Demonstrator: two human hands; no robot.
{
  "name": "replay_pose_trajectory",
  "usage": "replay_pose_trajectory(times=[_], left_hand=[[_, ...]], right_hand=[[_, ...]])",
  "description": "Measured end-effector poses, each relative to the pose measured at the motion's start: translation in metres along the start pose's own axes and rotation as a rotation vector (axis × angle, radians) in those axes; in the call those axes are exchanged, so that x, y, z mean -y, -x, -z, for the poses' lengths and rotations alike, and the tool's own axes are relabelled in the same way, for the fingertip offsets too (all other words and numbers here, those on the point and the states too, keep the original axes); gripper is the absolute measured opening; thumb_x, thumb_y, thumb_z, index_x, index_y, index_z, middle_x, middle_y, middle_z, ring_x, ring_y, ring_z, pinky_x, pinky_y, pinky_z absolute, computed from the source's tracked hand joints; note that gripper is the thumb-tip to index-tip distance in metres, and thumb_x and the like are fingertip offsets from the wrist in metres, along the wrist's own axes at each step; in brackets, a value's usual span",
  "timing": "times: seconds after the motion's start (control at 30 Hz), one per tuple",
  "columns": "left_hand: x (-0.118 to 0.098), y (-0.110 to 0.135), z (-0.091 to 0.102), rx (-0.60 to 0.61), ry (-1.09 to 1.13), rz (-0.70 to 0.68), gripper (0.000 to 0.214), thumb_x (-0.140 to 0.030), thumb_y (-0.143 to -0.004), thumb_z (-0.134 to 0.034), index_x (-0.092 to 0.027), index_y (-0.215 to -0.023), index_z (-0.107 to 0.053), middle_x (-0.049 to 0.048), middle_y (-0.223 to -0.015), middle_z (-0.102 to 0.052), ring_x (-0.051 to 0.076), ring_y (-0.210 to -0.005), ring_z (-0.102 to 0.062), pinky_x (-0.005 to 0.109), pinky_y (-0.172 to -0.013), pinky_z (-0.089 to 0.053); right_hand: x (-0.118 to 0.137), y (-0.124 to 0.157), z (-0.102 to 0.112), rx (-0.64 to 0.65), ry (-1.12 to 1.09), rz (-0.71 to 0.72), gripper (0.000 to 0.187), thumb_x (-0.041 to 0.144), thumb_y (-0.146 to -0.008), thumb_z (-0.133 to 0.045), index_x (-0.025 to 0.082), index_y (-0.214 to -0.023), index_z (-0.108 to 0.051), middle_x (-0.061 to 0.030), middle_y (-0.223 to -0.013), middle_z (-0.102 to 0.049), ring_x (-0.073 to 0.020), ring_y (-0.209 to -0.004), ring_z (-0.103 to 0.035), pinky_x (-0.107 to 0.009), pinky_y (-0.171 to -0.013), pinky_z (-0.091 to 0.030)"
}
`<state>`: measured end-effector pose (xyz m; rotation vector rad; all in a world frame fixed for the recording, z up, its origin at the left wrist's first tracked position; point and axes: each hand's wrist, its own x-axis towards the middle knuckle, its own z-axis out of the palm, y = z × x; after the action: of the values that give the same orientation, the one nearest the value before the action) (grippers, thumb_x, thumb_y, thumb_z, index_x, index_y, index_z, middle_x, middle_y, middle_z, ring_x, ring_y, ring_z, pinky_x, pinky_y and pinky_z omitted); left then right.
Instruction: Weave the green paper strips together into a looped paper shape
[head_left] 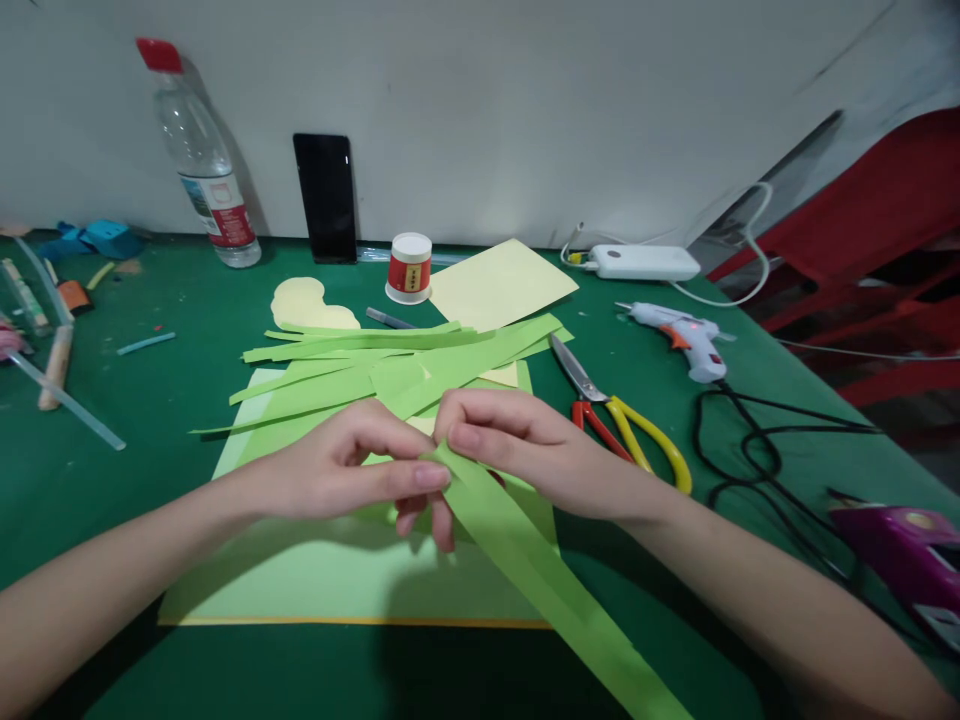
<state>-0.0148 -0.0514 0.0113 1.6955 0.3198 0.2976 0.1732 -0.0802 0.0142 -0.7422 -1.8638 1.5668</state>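
A long green paper strip (547, 570) runs from my fingertips down to the lower right edge of the view. My left hand (367, 465) pinches its upper end between thumb and forefinger. Pressed against the same end are the thumb and fingers of my right hand (517, 440). Beneath and behind both hands lie several cut green strips (337, 385), piled over pale green sheets (315, 580). Scissors (592, 395) with one red and one yellow handle rest just right of the pile, blades partly apart.
Along the wall stand a water bottle (210, 170), a black phone (326, 200) and a paper cup (409, 270). A cream sheet (506, 285) lies behind the strips. To the right are a glue gun (686, 340), its black cable (750, 420), a white power strip (645, 262) and a purple box (900, 550).
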Motion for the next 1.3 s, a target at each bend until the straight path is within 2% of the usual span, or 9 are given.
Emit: replay_pose_trajectory(times=[0.2,0.5,0.8,0.93,1.03,1.17,1.3], left_hand=[[0.000,0.000,-0.002,-0.030,-0.024,-0.040,0.037,-0.033,-0.088,-0.046,-0.008,-0.074,-0.068,0.0116,-0.066,-0.069,0.012,-0.052,-0.059,0.021,-0.051,-0.046],[-0.007,0.001,-0.002,-0.153,-0.196,-0.074,0.025,-0.022,-0.086,-0.049,-0.010,-0.072,-0.066,0.0050,-0.059,-0.065,0.010,-0.049,-0.059,0.017,-0.046,-0.043],[-0.011,-0.001,-0.010,-0.226,-0.287,-0.019,0.025,-0.019,-0.084,-0.049,-0.012,-0.070,-0.068,-0.0013,-0.047,-0.058,0.007,-0.041,-0.053,0.015,-0.042,-0.040],[-0.014,-0.001,-0.016,-0.297,-0.297,-0.060,0.025,-0.016,-0.084,-0.049,-0.011,-0.068,-0.068,0.0004,-0.053,-0.063,0.007,-0.045,-0.056,0.014,-0.044,-0.042],[-0.016,-0.001,-0.019,-0.339,-0.380,-0.125,0.024,-0.013,-0.083,-0.050,-0.012,-0.066,-0.068,-0.0001,-0.054,-0.064,0.005,-0.043,-0.052,0.014,-0.042,-0.038],[-0.018,-0.001,-0.020,-0.358,-0.438,-0.183,0.024,-0.012,-0.082,-0.051,-0.012,-0.065,-0.067,-0.0012,-0.053,-0.064,0.004,-0.038,-0.045,0.015,-0.038,-0.034],[-0.023,0.000,-0.018,-0.381,-0.393,-0.181,0.021,-0.010,-0.081,-0.052,-0.013,-0.065,-0.066,-0.0020,-0.057,-0.067,0.003,-0.041,-0.051,0.012,-0.041,-0.038]], right_hand=[[0.002,0.002,-0.005,-0.043,0.036,0.050,0.024,0.029,-0.090,-0.041,0.017,-0.070,-0.047,0.0049,-0.059,-0.039,-0.0063,-0.052,-0.037,-0.019,-0.049,-0.031],[0.009,0.002,-0.007,-0.157,0.157,0.060,0.024,0.022,-0.088,-0.043,0.016,-0.065,-0.045,0.0065,-0.053,-0.035,-0.0047,-0.046,-0.030,-0.017,-0.041,-0.024],[0.009,0.003,-0.007,-0.211,0.474,0.156,0.022,0.016,-0.084,-0.045,0.016,-0.062,-0.045,0.0061,-0.050,-0.040,-0.0041,-0.044,-0.034,-0.017,-0.041,-0.026],[0.009,0.004,-0.008,-0.236,0.568,0.230,0.022,0.014,-0.085,-0.042,0.016,-0.063,-0.045,0.0051,-0.052,-0.043,-0.0043,-0.045,-0.038,-0.017,-0.043,-0.029],[0.009,0.004,-0.010,-0.257,0.587,0.261,0.020,0.012,-0.085,-0.041,0.017,-0.066,-0.045,0.0040,-0.056,-0.048,-0.0046,-0.048,-0.043,-0.016,-0.045,-0.031],[0.011,0.005,-0.012,-0.270,0.561,0.209,0.020,0.014,-0.086,-0.041,0.018,-0.066,-0.044,0.0048,-0.055,-0.046,-0.0053,-0.048,-0.042,-0.017,-0.045,-0.031],[0.015,0.008,-0.010,-0.270,0.487,0.188,0.021,0.020,-0.089,-0.039,0.019,-0.068,-0.044,0.0056,-0.053,-0.041,-0.0065,-0.047,-0.039,-0.018,-0.044,-0.030]])
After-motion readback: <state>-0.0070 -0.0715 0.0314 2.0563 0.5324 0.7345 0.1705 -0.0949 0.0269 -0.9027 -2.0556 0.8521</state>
